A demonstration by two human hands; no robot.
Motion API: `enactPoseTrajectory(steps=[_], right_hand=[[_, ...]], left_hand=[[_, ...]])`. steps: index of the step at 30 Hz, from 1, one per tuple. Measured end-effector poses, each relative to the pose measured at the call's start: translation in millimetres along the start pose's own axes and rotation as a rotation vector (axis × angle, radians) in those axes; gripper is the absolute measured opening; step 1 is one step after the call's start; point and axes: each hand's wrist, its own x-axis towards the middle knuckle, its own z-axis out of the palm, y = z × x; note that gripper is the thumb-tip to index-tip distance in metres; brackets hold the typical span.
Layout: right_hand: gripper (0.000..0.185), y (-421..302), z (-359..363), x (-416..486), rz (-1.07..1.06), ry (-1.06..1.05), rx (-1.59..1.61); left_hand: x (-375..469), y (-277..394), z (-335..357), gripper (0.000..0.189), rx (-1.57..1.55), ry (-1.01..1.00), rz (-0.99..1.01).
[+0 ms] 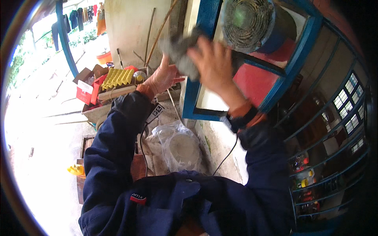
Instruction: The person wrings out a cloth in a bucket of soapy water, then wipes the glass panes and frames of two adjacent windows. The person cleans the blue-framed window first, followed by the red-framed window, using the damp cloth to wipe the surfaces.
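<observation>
A grey cloth, blurred by motion, is held up beside a blue-painted window frame. My right hand is on the cloth's right side, its fingers blurred over it. My left hand is at the lower left of the cloth, thumb up and palm turned toward it. The cloth partly covers the left fingers, so their hold on it is unclear. Dark blue sleeves with orange cuffs cover both arms, and a black band circles my right wrist.
A cart on the left carries a yellow egg tray and a cardboard box. Long sticks lean on the wall. Below lies a round object in clear plastic. A round coiled object shows inside the window frame; bars curve along the right.
</observation>
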Motion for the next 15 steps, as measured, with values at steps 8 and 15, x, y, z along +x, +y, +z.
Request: enactPoseTrajectory(steps=[8, 15], right_hand=[[0.029, -87.7, 75.9, -151.2, 0.162, -0.092, 0.366], [0.017, -64.9, 94.4, -214.9, 0.079, -0.202, 0.515]], left_hand=[[9.8, 2.1, -14.3, 0.074, -0.291, -0.112, -0.196], [30.8, 0.2, 18.9, 0.048, 0.323, 0.163, -0.077]])
